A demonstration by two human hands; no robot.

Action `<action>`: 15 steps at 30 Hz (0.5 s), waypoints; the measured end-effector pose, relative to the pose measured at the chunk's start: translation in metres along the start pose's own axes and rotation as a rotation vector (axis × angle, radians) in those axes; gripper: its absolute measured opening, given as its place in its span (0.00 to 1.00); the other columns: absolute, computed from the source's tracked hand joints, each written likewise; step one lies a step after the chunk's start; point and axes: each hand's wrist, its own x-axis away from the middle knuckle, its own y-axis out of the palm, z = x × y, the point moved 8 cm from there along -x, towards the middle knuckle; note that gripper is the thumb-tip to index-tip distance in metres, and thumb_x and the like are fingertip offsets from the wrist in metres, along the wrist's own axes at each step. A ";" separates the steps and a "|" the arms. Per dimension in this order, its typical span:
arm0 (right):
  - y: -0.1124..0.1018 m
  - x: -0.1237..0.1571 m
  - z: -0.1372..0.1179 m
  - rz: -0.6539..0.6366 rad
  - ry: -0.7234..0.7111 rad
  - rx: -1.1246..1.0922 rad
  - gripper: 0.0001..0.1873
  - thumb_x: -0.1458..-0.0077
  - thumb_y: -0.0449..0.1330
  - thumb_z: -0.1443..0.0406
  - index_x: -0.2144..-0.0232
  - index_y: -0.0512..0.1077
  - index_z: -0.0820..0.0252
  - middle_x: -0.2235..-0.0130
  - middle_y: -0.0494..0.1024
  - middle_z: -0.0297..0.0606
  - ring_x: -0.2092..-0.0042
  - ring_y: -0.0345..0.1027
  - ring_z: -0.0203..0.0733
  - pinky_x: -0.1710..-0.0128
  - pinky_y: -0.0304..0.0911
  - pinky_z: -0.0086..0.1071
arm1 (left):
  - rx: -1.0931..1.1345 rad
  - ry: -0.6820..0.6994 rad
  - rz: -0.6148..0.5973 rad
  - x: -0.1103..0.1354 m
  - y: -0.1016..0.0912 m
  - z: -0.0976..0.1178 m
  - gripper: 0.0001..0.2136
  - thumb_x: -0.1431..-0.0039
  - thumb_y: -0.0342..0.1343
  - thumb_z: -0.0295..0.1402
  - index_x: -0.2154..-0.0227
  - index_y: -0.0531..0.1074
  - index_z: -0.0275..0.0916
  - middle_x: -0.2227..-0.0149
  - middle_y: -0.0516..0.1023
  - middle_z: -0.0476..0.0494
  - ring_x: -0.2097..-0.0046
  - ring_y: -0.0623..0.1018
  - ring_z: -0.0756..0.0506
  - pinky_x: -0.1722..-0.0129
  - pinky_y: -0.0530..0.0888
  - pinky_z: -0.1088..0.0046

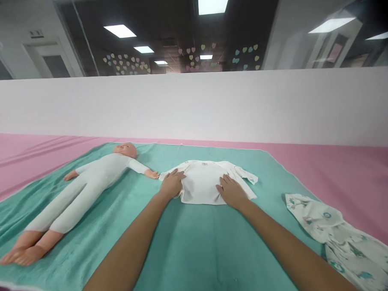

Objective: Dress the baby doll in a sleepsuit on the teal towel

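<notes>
A white long-sleeved baby shirt (202, 186) lies spread flat on a green towel (185, 249), its neckline at the far side and its hem toward me. My left hand (172, 183) rests on the shirt's left side near the sleeve, palm down with fingers extended. On the right part of the shirt's body lies my right hand (232, 191), also palm down with its fingers spread. Neither hand grips the cloth. The shirt's sleeves reach out to both sides, the left one partly behind my left hand.
To the left a baby doll (99, 175) in white clothing lies on its back, one hand close to the shirt's left sleeve. Patterned baby clothing (342, 237) lies crumpled at the right. Pink cloth (326, 169) extends under the towel, up to a white wall (192, 107).
</notes>
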 end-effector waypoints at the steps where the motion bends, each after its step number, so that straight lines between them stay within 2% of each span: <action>1: -0.002 0.004 -0.006 0.013 -0.025 -0.001 0.28 0.38 0.39 0.57 0.43 0.59 0.70 0.39 0.56 0.51 0.37 0.44 0.48 0.39 0.43 0.42 | 0.023 -0.019 0.004 0.001 -0.001 -0.010 0.19 0.39 0.39 0.28 0.49 0.65 0.45 0.40 0.61 0.49 0.37 0.55 0.45 0.41 0.56 0.60; 3: -0.006 0.015 -0.023 0.017 -0.112 -0.039 0.28 0.38 0.39 0.57 0.43 0.59 0.68 0.39 0.56 0.49 0.37 0.46 0.47 0.39 0.43 0.43 | 0.036 -0.075 0.028 0.003 -0.005 -0.029 0.19 0.37 0.36 0.33 0.44 0.60 0.45 0.38 0.57 0.47 0.37 0.54 0.44 0.41 0.57 0.58; 5: -0.011 0.026 -0.043 0.006 -0.213 -0.112 0.28 0.38 0.38 0.56 0.43 0.59 0.65 0.39 0.56 0.45 0.37 0.47 0.45 0.39 0.45 0.43 | 0.013 -0.135 0.053 0.006 -0.010 -0.044 0.20 0.37 0.36 0.32 0.43 0.57 0.41 0.38 0.57 0.41 0.37 0.55 0.42 0.42 0.57 0.54; 7: -0.019 0.036 -0.059 0.012 -0.291 -0.191 0.27 0.38 0.39 0.56 0.43 0.60 0.60 0.39 0.57 0.40 0.38 0.49 0.44 0.39 0.47 0.43 | -0.011 -0.169 0.071 0.010 -0.016 -0.050 0.20 0.39 0.40 0.28 0.45 0.61 0.37 0.41 0.61 0.37 0.38 0.56 0.41 0.42 0.56 0.53; 9: -0.031 0.045 -0.069 0.060 -0.331 -0.268 0.24 0.38 0.40 0.56 0.45 0.63 0.55 0.41 0.61 0.36 0.40 0.52 0.44 0.40 0.49 0.44 | -0.027 -0.174 0.092 0.016 -0.024 -0.050 0.19 0.43 0.43 0.23 0.49 0.65 0.36 0.43 0.64 0.38 0.38 0.55 0.42 0.41 0.55 0.56; 12: -0.049 0.058 -0.083 0.161 -0.353 -0.418 0.20 0.39 0.43 0.59 0.50 0.68 0.51 0.46 0.68 0.35 0.44 0.59 0.44 0.43 0.55 0.45 | -0.016 -0.201 0.198 0.034 -0.051 -0.055 0.19 0.43 0.42 0.22 0.50 0.67 0.37 0.44 0.65 0.40 0.38 0.56 0.44 0.40 0.56 0.62; 15: -0.055 0.068 -0.117 0.167 -0.408 -0.613 0.17 0.39 0.44 0.60 0.54 0.69 0.50 0.50 0.71 0.37 0.47 0.63 0.45 0.46 0.59 0.45 | 0.044 -0.293 0.350 0.062 -0.092 -0.082 0.17 0.40 0.41 0.27 0.51 0.67 0.37 0.46 0.67 0.40 0.41 0.62 0.43 0.43 0.61 0.65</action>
